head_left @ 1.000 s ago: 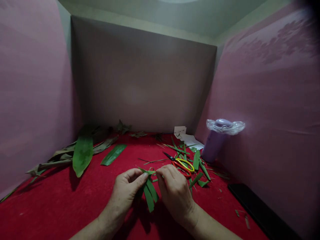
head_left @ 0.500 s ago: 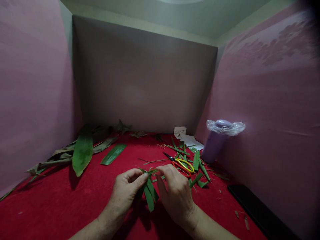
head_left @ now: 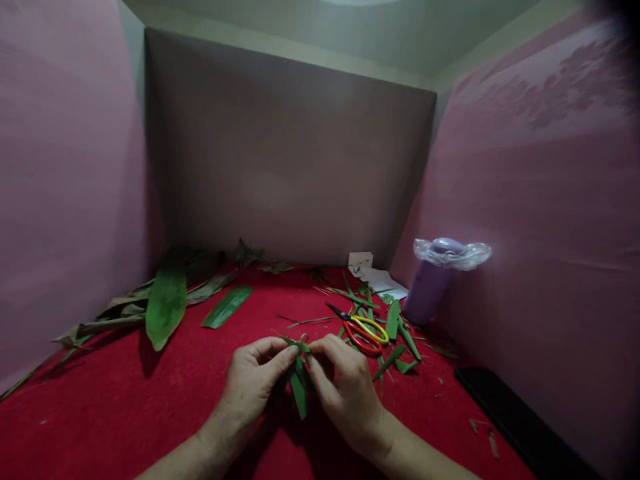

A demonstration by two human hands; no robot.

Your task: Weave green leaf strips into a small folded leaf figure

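Observation:
Between my hands is a small bundle of green leaf strips point(head_left: 299, 388), with strips hanging down and a small curl at its top. My left hand point(head_left: 255, 377) pinches the bundle between thumb and forefinger from the left. From the right, my right hand point(head_left: 345, 383) pinches the upper part of the same leaf strips with thumb and fingertips. Scissors point(head_left: 364, 331) with one red and one yellow handle lie just beyond my right hand, blades pointing away to the left. Part of the bundle is hidden behind my fingers.
Cut leaf pieces point(head_left: 393, 321) lie scattered around the scissors. A purple tumbler point(head_left: 429, 290) with plastic wrap stands at the right, near white paper point(head_left: 385, 283). A black phone-like slab point(head_left: 515, 413) lies front right. Large leaves point(head_left: 167, 300) and a cut leaf point(head_left: 227, 307) are at the left.
My right hand has moved slightly left and down, closer to my left hand, and its fingers have closed on the leaf strips. The hanging strips have shifted and look narrower.

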